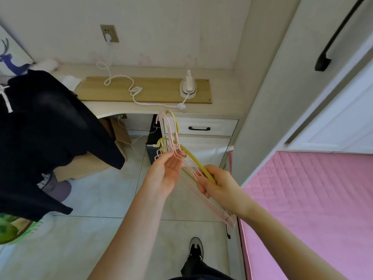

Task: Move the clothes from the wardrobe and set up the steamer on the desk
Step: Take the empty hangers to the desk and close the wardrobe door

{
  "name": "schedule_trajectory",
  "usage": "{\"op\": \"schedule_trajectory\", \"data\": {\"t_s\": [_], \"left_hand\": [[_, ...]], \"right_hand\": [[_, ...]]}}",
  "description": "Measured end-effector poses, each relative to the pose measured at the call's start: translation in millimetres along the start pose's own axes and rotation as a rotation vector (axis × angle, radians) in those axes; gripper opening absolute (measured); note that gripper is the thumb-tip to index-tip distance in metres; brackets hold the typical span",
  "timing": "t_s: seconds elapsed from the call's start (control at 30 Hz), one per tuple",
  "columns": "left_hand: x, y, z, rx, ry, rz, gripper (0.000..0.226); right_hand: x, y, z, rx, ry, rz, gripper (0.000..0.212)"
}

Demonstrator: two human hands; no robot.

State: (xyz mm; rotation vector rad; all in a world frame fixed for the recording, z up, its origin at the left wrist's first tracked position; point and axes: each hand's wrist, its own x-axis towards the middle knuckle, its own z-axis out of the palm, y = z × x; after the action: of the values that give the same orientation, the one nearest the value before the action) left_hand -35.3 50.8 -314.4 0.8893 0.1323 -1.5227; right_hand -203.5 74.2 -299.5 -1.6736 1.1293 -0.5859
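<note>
Both hands meet over the tiled floor [96, 199], near the middle of the scene, around a bunch of hangers [173, 136] in pink and yellow with no clothes on them. The right hand [220, 184] grips the hangers' arms, fingers curled round the yellow and pink bars together. The left hand [165, 174] is palm up with fingers nearly straight, the fingertips touching the pink wires just below the hooks. The hooks point away from the person, toward the desk [222, 93].

The steamer [188, 87] stands upright on a wooden board [157, 89] on the far desk, toward its right end. Its white cord [133, 89] loops leftward across the board and runs up to a wall socket [109, 33], where it is plugged in. Below the desk edge sits 1 drawer [201, 127] with a black handle.

On the left, dark clothes [50, 128] hang in a heap, a white drawstring showing at their left edge. On the right, a pink quilted bed [312, 199] lies near, with a white wardrobe door [302, 67] carrying a long black handle [339, 33] above it. 1 shoe [195, 247] shows at the near edge.
</note>
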Motion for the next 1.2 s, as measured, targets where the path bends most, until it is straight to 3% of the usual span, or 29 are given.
{"op": "schedule_trajectory", "data": {"t_s": [0.37,0.63,0.83,1.2], "left_hand": [[64,13,54,0.023,-0.057,-0.033,0.026],[115,18,84,0.227,-0.085,-0.159,0.019],[169,33,108,0.336,-0.082,-0.297,0.017],[247,48,163,0.556,-0.297,-0.411,0.025]], "right_hand": [[78,28,-58,-0.059,-0.284,0.108,0.014],[148,22,-80,0.442,-0.227,0.405,0.03],[189,27,-90,0.468,-0.295,0.535,0.029],[239,25,-104,0.71,-0.009,0.591,0.015]]}}
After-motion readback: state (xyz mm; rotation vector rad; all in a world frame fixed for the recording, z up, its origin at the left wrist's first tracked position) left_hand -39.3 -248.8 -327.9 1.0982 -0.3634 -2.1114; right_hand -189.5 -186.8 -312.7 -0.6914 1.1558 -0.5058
